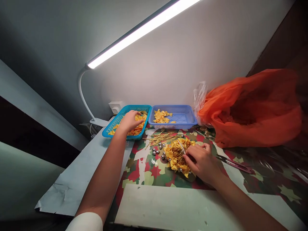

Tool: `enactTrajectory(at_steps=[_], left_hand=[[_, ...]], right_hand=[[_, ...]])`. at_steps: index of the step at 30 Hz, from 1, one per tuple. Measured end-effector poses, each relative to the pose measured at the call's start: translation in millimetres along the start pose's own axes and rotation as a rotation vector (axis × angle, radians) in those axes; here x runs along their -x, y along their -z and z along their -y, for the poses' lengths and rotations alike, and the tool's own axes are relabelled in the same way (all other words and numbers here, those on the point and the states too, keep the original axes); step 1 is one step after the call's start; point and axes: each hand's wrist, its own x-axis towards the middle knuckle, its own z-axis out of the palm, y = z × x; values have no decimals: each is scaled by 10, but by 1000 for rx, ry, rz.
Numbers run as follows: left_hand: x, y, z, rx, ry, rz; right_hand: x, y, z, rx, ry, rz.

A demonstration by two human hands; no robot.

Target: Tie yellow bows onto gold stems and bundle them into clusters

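My left hand (131, 121) reaches over the teal basket (113, 121), its thumb and fingers apart above yellow and orange ribbon pieces (138, 130). In front of the purple-blue basket, on the patterned table cover, a round bundle of yellow ribbon petals and gold wire (173, 152) lies with small silver beads around it. My right hand (198, 158) rests at the right side of this bundle, thumb and forefinger closed on a thin white strip (181, 146) that crosses it. The other right fingers are curled against the petals.
The purple-blue basket (185, 124) holds a few yellow pieces. Gold wire stems (162, 138) and silver bells (154, 151) lie behind and left of the bundle. At the right are snips (234, 164) and an orange bag (260, 128). A lamp (144, 33) hangs above.
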Motion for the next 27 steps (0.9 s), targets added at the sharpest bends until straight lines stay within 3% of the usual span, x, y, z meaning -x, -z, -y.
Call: enactTrajectory(at_steps=[4,9,13,18,27], left_hand=[[-267,-127,-517,11,-237,103],[-851,-326,-896,-60,-272,313],[-1112,-493,-983,-139,-172,442],[-1214,-623,-994,-155,-125,511],[-1234,-550,-971,0,-76,552]], right_hand=[[-17,-13,13,-20,2,-2],[-19,-21,30,-51,-8,-29],[-27,-37,22,-71,-12,-40],[-40,-69,7,-63,-6,-46],[-52,-70,-4,-81,-6,-28]])
